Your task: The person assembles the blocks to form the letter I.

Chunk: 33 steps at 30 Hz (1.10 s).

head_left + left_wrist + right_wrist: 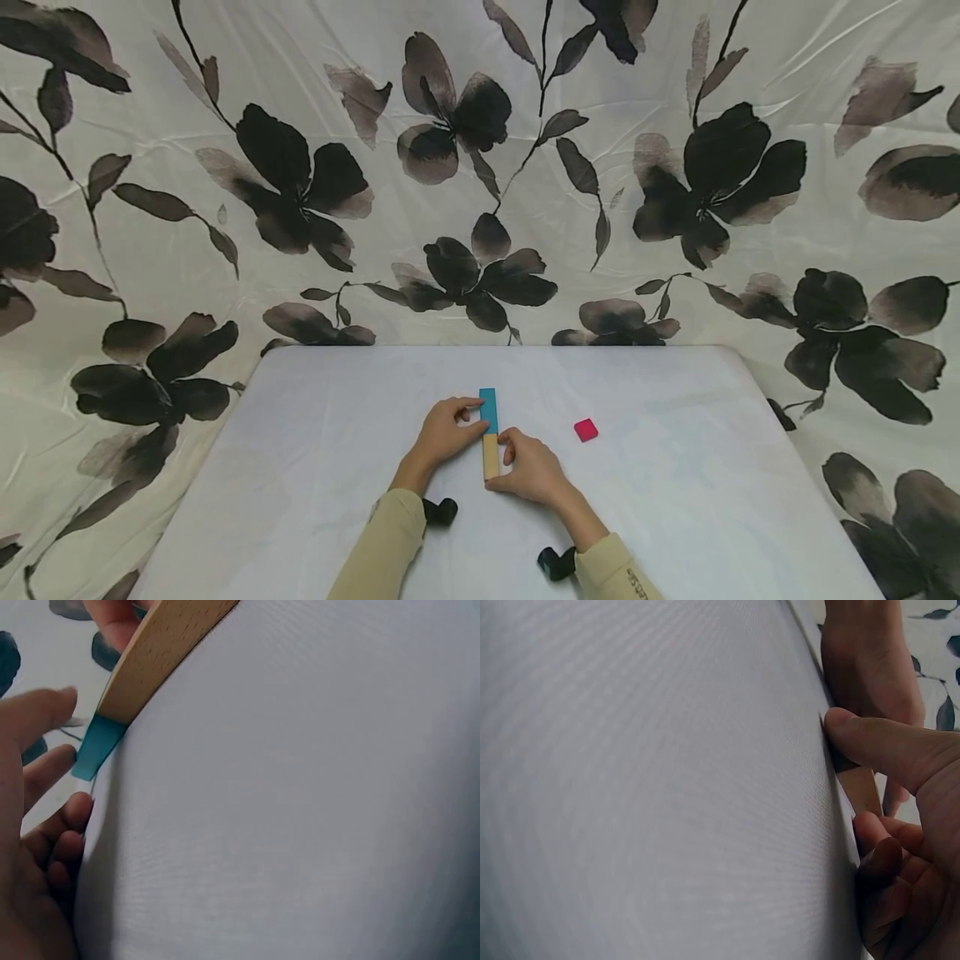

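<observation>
In the head view a blue block [488, 411] and a plain wooden block [491, 457] lie end to end in one straight line on the white table [660, 483]. My left hand [446, 429] is at the blue block's left side, its extended index finger and thumb touching it. The wooden block, nearer me, is held by my right hand [534, 467], with the thumb at its near end and the bent index finger on its right side. In the left wrist view, wooden grain [161, 656] meets the blue piece [100, 746] at a seam.
A small red block [586, 430] lies apart on the table, to the right of the hands. Behind the table hangs a pale cloth [585, 242] with dark flowers. Each wrist carries a black camera, such as the left one [441, 512].
</observation>
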### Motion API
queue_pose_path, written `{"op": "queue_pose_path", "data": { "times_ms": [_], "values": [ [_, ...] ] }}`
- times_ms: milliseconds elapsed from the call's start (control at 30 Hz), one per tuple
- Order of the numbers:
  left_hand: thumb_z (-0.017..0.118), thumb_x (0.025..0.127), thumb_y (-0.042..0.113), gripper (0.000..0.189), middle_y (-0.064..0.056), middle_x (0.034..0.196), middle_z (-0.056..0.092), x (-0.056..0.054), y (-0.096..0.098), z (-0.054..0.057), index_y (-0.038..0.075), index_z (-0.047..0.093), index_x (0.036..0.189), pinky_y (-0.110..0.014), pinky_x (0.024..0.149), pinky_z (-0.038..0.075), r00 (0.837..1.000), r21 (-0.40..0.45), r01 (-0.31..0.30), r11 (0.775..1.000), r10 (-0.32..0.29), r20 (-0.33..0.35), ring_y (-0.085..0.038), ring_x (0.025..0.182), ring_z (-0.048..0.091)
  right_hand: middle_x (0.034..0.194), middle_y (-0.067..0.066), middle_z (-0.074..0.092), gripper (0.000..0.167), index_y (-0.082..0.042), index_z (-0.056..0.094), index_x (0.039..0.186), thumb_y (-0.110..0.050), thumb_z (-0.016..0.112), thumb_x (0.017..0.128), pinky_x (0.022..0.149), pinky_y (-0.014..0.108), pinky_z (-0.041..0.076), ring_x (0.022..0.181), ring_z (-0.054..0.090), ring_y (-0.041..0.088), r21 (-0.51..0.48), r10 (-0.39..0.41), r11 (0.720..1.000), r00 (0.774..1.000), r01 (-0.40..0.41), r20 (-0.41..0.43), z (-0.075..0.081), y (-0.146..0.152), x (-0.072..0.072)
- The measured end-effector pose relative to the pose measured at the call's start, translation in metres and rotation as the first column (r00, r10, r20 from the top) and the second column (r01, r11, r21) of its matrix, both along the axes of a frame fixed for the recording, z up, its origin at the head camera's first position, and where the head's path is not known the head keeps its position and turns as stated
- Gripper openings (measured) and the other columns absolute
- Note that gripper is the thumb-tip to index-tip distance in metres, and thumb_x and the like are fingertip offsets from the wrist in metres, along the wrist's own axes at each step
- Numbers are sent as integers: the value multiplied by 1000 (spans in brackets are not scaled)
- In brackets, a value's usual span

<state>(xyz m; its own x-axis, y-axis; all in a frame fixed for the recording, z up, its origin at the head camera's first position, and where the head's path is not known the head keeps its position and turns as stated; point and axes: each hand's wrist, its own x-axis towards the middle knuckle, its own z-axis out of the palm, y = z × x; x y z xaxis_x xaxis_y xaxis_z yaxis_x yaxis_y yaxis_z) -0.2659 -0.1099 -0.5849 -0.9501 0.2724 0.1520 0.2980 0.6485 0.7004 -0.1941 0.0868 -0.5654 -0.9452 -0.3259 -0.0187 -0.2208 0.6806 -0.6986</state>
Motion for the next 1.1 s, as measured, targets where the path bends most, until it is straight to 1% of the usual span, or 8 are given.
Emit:
{"op": "queue_pose_path", "data": {
  "times_ms": [200, 333, 533, 767, 833, 933, 1033, 1100],
  "values": [
    [82, 74, 47, 65, 4, 83, 51, 1, -2, 3, 18, 64, 129, -31, 66, 39, 998, -50, 66, 997, -66, 14, -14, 72, 44, 77, -7, 53, 63, -10, 57, 117, -37, 88, 69, 57, 28, 39, 64, 47, 10, -3, -2, 1000, 1000, 2, 18, -1, 2, -2],
    [82, 71, 51, 70, 5, 84, 50, 2, -3, 4, 18, 63, 130, -32, 68, 38, 997, -67, 72, 995, -72, 0, -14, 74, 43, 77, -7, 53, 63, -10, 57, 117, -38, 87, 69, 57, 28, 39, 64, 47, 9, -12, 2, 1000, 1000, -2, 13, -3, 2, -3],
    [83, 70, 52, 65, 7, 84, 50, 2, -4, 2, 21, 67, 125, -32, 69, 38, 998, -52, 69, 996, -69, -8, -13, 76, 45, 76, -7, 53, 63, -11, 58, 117, -39, 87, 69, 57, 27, 39, 63, 46, 9, -11, -1, 1000, 1000, 1, 12, -2, 2, -3],
    [82, 72, 50, 55, 7, 84, 54, 8, -3, 6, 24, 71, 119, -32, 70, 38, 998, -53, 57, 997, -58, -23, -14, 79, 47, 76, -8, 53, 63, -10, 59, 117, -38, 87, 68, 57, 27, 39, 63, 46, 8, -19, -6, 1000, 1000, 6, -5, -1, 2, -2],
    [82, 72, 50, 52, 8, 83, 54, 11, -3, 6, 26, 72, 118, -32, 70, 38, 998, -63, 51, 997, -53, -31, -13, 78, 46, 76, -9, 53, 63, -11, 59, 117, -38, 87, 68, 57, 26, 39, 63, 46, 7, -17, -8, 1000, 1000, 8, -11, -2, 2, -1],
    [79, 75, 52, 50, 9, 81, 52, 16, -3, 5, 28, 71, 119, -31, 68, 36, 998, -104, 45, 994, -49, -35, -11, 76, 44, 75, -9, 53, 63, -12, 60, 117, -39, 87, 68, 57, 26, 39, 63, 46, 7, -16, -13, 1000, 1000, 13, -9, -3, 2, 0],
    [77, 76, 54, 52, 10, 80, 50, 20, -3, 5, 28, 69, 121, -31, 68, 35, 997, -144, 50, 988, -57, -46, -10, 75, 43, 75, -10, 53, 62, -12, 60, 116, -39, 87, 68, 56, 26, 39, 63, 46, 7, -25, -17, 1000, 1000, 17, 7, -3, 1, 1],
    [77, 75, 55, 55, 9, 80, 50, 22, -4, 6, 28, 69, 122, -32, 68, 35, 997, -156, 55, 986, -63, -50, -11, 75, 42, 75, -9, 53, 62, -12, 60, 116, -40, 87, 68, 56, 27, 39, 63, 46, 8, -36, -15, 999, 1000, 16, 8, -3, 0, 2]
  ]
}}
